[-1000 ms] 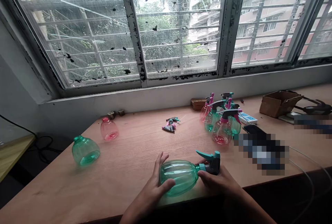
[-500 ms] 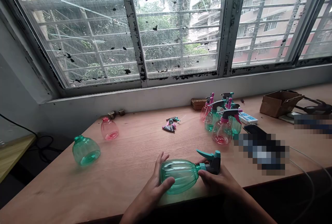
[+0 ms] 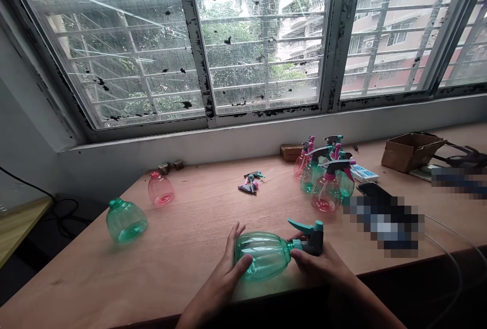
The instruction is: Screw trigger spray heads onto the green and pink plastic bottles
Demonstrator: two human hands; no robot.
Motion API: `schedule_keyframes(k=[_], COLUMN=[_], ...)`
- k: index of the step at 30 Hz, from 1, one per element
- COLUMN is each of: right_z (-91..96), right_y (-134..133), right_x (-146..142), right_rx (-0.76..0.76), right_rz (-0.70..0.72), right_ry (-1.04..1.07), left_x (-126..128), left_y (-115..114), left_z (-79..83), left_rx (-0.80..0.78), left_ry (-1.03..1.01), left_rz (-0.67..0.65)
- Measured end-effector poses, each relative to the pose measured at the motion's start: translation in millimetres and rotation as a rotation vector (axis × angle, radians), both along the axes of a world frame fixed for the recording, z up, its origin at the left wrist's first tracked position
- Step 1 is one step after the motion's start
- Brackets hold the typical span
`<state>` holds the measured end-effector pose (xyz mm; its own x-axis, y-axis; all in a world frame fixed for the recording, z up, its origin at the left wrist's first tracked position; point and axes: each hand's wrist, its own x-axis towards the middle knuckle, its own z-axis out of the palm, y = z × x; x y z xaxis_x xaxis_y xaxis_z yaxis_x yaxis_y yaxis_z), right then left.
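A clear green spray bottle (image 3: pixel 263 255) lies on its side in the air above the table's front edge, its trigger end to the right. My left hand (image 3: pixel 230 268) wraps round its base, thumb across the near side. At the neck, my right hand (image 3: pixel 317 263) grips the collar below the black-and-teal spray head (image 3: pixel 312 236). The teal trigger points up and left. Farther back lie loose spray heads (image 3: pixel 251 183) in pink, teal and black. To the left stand a headless green bottle (image 3: pixel 126 221) and a headless pink bottle (image 3: pixel 160 189).
Several pink and green spray bottles with heads (image 3: pixel 326 192) stand grouped at the back right. Near them are a white power strip (image 3: pixel 364 173), a dark phone (image 3: pixel 375 193) and a cardboard box (image 3: pixel 411 151). White cables hang over the right edge. The window wall bounds the table behind.
The bottle's body has turned slightly and shifted up a little between my hands. My left thumb has moved up a bit with it; my right hand looks the same.
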<state>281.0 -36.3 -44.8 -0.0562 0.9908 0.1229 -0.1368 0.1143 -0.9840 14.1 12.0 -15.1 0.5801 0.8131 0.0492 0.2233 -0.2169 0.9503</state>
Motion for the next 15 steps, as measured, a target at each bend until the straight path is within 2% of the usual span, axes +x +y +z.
schedule_keyframes(k=[7,12,15], right_z=[-1.0,-1.3,-1.8], right_y=[1.6,0.1,0.2], right_x=[-3.4,-2.3,-0.6], right_rx=[0.04,0.033,0.039], right_rz=[-0.065,-0.02,0.001], right_ry=[0.032,0.005,-0.019], left_x=[4.2,0.4,-0.9], left_y=[-10.6,-9.8,-7.3], left_z=[9.0,10.4,8.8], left_rx=[0.048,0.046,0.035], left_ry=[0.093,0.046,0.046], left_rz=[-0.018,-0.065,-0.027])
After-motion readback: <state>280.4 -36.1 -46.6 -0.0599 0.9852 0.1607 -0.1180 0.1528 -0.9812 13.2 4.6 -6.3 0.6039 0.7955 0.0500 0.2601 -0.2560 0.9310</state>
